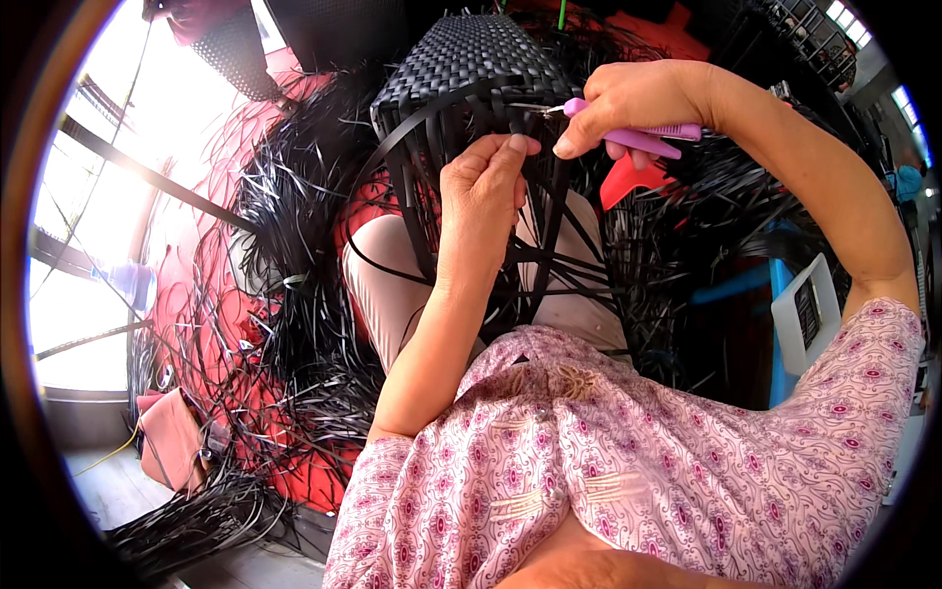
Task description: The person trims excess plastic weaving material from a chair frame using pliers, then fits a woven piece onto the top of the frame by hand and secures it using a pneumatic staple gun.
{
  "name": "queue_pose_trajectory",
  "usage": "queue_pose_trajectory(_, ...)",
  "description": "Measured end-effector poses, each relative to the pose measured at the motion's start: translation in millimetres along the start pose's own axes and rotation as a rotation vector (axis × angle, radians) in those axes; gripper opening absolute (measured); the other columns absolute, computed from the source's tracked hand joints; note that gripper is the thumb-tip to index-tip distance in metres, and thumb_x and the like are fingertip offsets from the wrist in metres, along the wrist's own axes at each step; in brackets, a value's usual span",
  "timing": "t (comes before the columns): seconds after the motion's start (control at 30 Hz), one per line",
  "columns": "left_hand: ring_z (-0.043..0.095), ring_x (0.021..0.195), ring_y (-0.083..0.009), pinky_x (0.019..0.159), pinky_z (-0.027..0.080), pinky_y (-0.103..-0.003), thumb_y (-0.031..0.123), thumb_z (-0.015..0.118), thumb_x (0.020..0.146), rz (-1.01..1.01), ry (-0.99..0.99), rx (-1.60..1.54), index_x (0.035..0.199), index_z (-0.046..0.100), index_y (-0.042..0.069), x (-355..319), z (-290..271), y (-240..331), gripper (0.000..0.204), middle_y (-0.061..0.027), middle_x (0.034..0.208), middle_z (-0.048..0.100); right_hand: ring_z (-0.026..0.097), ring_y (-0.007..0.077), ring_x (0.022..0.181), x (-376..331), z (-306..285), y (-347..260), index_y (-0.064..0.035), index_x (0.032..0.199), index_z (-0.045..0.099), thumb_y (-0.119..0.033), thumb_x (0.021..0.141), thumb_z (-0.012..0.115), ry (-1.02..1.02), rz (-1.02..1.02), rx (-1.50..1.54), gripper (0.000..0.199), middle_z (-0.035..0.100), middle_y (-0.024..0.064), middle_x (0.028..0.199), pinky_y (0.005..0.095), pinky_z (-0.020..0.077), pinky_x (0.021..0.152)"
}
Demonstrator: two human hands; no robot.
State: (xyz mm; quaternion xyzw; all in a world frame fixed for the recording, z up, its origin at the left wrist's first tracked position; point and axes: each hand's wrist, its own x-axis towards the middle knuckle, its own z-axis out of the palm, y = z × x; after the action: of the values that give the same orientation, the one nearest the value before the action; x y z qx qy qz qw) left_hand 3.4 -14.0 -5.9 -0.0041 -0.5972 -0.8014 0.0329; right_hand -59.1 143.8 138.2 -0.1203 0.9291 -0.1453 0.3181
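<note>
Bright window light floods the upper left of the frame, and loose black strips (294, 226) lie heaped over a red mat (211, 285) across the left and centre, with more tangled at the right. At the top centre stands a half-woven black basket (466, 59), its finished woven panel uppermost and its unwoven strands (545, 265) hanging down toward the person's lap, so its long axis runs from the top of the frame downward. The left hand (483, 187) sits just below the woven edge, in the middle of the frame, fingers closed in a pinch on one or more of the hanging strands. The right hand (628, 103) is up and to the right of it, level with the basket's lower woven edge, wrapped around a purple-handled cutter (638, 135) whose metal tip (538, 111) points left and meets the strands right at that edge. The two hands are near each other but apart, the left lower, the right higher and nearer the weave. Whether the blades are closed on a strand cannot be told at this size. The basket thus lies above and slightly left of both hands, with the tool's axis roughly crosswise to the hanging strands. A white and blue chair (805, 314) shows at the right, past the person's patterned pink sleeve (873, 363).
</note>
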Motion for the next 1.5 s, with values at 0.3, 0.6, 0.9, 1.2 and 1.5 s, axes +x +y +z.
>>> queue_pose_trajectory(0.3,0.036,0.049,-0.0009,0.044,0.027,-0.019,0.022,0.059,0.097,-0.061,0.003,-0.091,0.093,0.07,0.003,-0.2,-2.4,-0.5,0.023,0.007,0.058,0.045,0.061,0.0191,0.048,6.5,6.6,17.1,0.0062,0.078,0.06,-0.041,0.08,0.074,0.032,-0.073,-0.069,0.049,0.06,0.0106,0.066,0.0311,0.051,0.046)
queue_pose_trajectory(0.6,0.039,0.051,0.0001,0.044,0.028,-0.018,0.021,0.059,0.098,-0.045,-0.019,-0.072,0.092,0.07,0.003,0.2,2.0,3.4,0.022,0.0079,0.06,0.046,0.064,0.0201,0.051,1.1,4.5,14.5,0.0053,0.087,0.065,-0.053,0.077,0.074,0.007,-0.038,0.101,0.06,0.063,0.013,0.071,0.0292,0.0524,0.045)
queue_pose_trajectory(0.9,0.037,0.05,-0.0002,0.044,0.029,-0.019,0.02,0.056,0.1,-0.005,-0.011,-0.045,0.092,0.069,0.002,-0.7,8.5,1.9,0.023,0.0072,0.06,0.046,0.065,0.0202,0.051,0.6,6.8,7.0,0.0058,0.085,0.066,-0.054,0.075,0.075,0.003,-0.055,0.192,0.061,0.063,0.0142,0.071,0.0301,0.0533,0.045)
queue_pose_trajectory(1.2,0.035,0.048,-0.0011,0.044,0.026,-0.019,0.02,0.056,0.099,-0.047,-0.025,-0.084,0.091,0.069,0.003,0.3,3.3,2.8,0.023,0.0072,0.056,0.043,0.061,0.02,0.046,4.8,12.6,15.2,0.0076,0.074,0.063,-0.047,0.075,0.075,0.052,-0.078,0.013,0.056,0.06,0.013,0.065,0.0315,0.0494,0.041)
queue_pose_trajectory(1.5,0.034,0.043,-0.0031,0.042,0.024,-0.02,0.016,0.059,0.096,-0.108,-0.108,-0.269,0.092,0.067,-0.002,9.6,-10.1,5.5,0.021,0.0053,0.054,0.044,0.062,0.0184,0.062,2.8,17.2,23.9,0.0052,0.079,0.066,-0.054,0.077,0.074,0.02,-0.097,0.132,0.059,0.06,0.0106,0.068,0.0312,0.0522,0.059)
